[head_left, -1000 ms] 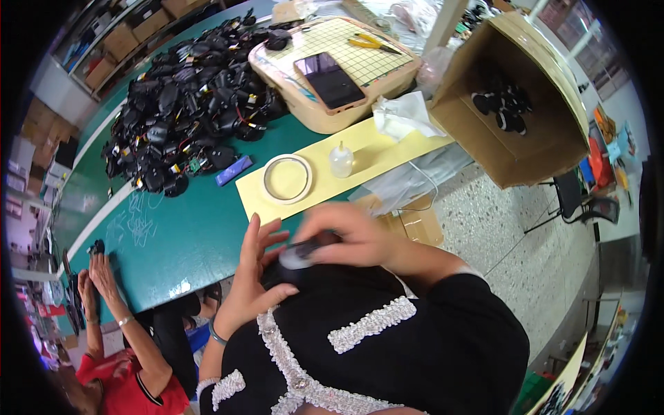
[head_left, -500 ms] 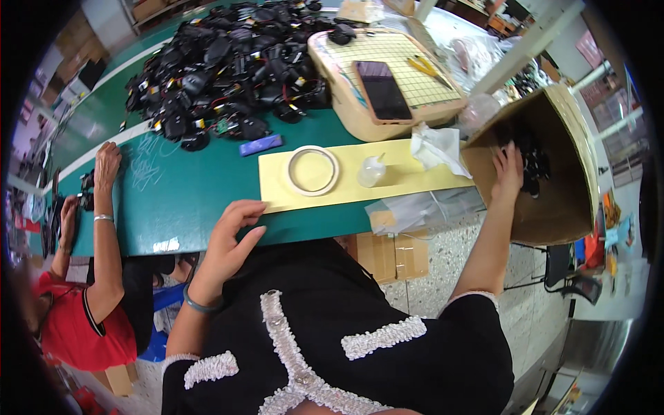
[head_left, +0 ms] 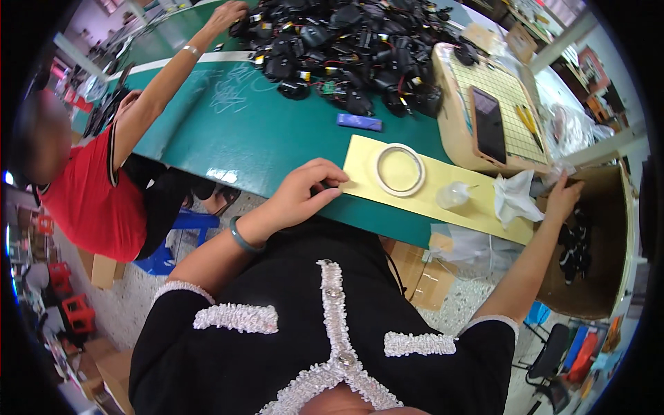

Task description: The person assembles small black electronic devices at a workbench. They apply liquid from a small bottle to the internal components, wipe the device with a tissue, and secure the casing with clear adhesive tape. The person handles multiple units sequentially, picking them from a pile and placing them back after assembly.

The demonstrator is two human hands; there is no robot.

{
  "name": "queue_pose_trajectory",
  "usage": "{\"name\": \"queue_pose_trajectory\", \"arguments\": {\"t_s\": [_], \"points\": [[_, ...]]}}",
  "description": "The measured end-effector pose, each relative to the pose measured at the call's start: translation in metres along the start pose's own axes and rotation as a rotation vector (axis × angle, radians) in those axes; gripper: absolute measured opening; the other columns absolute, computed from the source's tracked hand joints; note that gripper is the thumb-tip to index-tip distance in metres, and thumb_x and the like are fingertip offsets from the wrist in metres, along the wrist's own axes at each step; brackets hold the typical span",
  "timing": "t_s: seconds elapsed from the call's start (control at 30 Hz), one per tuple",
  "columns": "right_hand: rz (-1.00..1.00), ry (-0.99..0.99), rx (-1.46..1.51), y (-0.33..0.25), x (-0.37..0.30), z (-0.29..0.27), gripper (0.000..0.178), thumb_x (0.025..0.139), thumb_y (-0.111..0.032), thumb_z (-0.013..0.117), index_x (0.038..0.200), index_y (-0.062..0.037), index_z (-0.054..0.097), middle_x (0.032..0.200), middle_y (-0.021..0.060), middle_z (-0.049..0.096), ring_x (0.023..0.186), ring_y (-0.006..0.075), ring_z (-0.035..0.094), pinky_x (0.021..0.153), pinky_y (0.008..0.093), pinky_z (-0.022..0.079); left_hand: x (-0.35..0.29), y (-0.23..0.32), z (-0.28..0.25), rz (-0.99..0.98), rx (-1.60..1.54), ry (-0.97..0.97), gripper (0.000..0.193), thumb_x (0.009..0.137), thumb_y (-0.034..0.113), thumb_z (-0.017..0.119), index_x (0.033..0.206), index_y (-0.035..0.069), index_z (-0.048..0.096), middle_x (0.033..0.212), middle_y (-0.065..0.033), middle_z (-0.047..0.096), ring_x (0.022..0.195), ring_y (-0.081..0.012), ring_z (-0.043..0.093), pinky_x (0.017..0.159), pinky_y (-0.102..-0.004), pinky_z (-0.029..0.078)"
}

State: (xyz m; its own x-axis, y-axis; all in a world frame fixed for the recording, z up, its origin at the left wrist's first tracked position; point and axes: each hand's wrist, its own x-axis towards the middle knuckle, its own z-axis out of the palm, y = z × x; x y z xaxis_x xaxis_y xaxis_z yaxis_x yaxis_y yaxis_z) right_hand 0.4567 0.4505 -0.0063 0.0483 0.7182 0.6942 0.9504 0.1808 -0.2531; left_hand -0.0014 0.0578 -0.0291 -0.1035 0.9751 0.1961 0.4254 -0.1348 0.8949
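Fingers [head_left: 574, 188] slightly spread, the right hand [head_left: 564, 200] is at the mouth of a cardboard box [head_left: 610, 256]; whether it grips anything cannot be told. Black parts [head_left: 574, 249] lie inside the box, probably light, hard and smooth, best held by their sides. The left hand [head_left: 308, 191], fingers loosely curled and thumb apart, is at the left end of a yellow board [head_left: 361, 162].

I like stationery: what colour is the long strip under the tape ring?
The long strip is pale yellow, clearest in head view.
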Motion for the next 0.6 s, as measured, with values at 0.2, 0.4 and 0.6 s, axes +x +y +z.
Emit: {"name": "queue_pose_trajectory", "arguments": {"t_s": [0.2, 0.4, 0.6], "points": [[0.238, -0.158, 0.542, 0.010, -0.016, -0.036, 0.084, 0.085, -0.041, 0.066, 0.142, 0.0080, 0.028, 0.143, 0.0267, 0.036, 0.131, 0.0328, 0.041, 0.107, 0.0352, 0.033, 0.027, -0.013, -0.038, 0.126, 0.263, 0.151, 0.022, 0.081, 0.004, 0.066, 0.103, 0.003, 0.064, 0.105, -0.0096, 0.060, 0.093, -0.0224, 0.058, 0.079, -0.0326, 0.048], [0.099, -0.264, 1.066, -0.120, -0.120, -0.167, 0.035, 0.095, -0.011, 0.050, 0.127, 0.0044, 0.049, 0.118, 0.0169, 0.057, 0.107, 0.0233, 0.055, 0.093, 0.0361, 0.044, 0.082, -0.065, -0.098, 0.126, 0.895, 0.404, 0.036, 0.078, 0.015, 0.071, 0.111, 0.007, 0.059, 0.111, -0.0113, 0.054, 0.104, -0.0326, 0.052, 0.087, -0.0413, 0.046], [-0.292, -0.698, 1.288, -0.213, -0.176, -0.180, 0.031, 0.083, -0.013, 0.060, 0.108, 0.0046, 0.059, 0.096, 0.0165, 0.061, 0.093, 0.0245, 0.059, 0.087, 0.0342, 0.044, 0.099, -0.073, -0.118, 0.056, 0.782, 0.299, 0.036, 0.084, 0.018, 0.067, 0.117, 0.007, 0.057, 0.113, -0.0134, 0.052, 0.103, -0.0320, 0.054, 0.086, -0.0386, 0.048]]}}
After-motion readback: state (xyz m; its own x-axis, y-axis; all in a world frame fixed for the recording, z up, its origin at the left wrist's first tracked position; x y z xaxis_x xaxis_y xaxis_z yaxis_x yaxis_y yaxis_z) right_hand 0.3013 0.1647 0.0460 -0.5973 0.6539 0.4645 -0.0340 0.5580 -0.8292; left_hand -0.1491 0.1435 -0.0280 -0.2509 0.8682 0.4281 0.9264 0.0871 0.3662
